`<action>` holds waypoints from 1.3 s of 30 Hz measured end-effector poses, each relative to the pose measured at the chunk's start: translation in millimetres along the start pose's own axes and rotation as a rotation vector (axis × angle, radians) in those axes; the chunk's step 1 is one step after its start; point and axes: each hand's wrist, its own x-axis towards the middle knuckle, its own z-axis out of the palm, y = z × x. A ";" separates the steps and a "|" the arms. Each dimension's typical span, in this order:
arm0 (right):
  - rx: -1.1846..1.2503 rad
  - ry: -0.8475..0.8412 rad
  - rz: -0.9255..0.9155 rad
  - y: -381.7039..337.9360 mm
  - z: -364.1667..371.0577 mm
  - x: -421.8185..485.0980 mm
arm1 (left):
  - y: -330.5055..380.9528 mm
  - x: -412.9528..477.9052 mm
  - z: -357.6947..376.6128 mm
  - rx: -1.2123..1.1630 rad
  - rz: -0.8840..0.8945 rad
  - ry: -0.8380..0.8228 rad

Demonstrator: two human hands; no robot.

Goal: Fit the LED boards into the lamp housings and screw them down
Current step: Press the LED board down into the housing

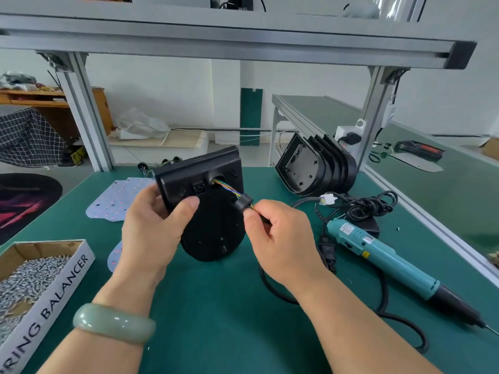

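My left hand (154, 225) grips a black lamp housing (213, 228) by its upper left edge, back side toward me, lifted off the green mat. A bundle of coloured wires (228, 188) comes out of a round hole in the housing and passes through a black rubber grommet (243, 201). My right hand (280, 241) pinches the wires just below that grommet. Several pale LED boards (116, 199) lie flat on the mat behind my left hand. One more board (114, 256) pokes out under my left wrist.
A teal electric screwdriver (383, 255) with a black cord lies at right. A stack of black housings (316, 164) leans at the back right. A cardboard box of screws (29, 279) sits at front left. Aluminium frame posts (83, 112) rise behind the mat.
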 end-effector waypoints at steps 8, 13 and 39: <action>-0.052 0.009 -0.014 -3.7 1.5 -1.0 | 24.9 -33.4 17.4 0.381 0.145 -0.257; -0.102 -0.209 -0.108 -7.6 -1.0 -3.8 | 17.4 -37.7 35.5 -0.078 -0.201 -0.319; -0.182 -0.228 -0.113 -3.8 -26.0 2.8 | 37.5 -23.5 23.1 -0.161 -0.372 -0.457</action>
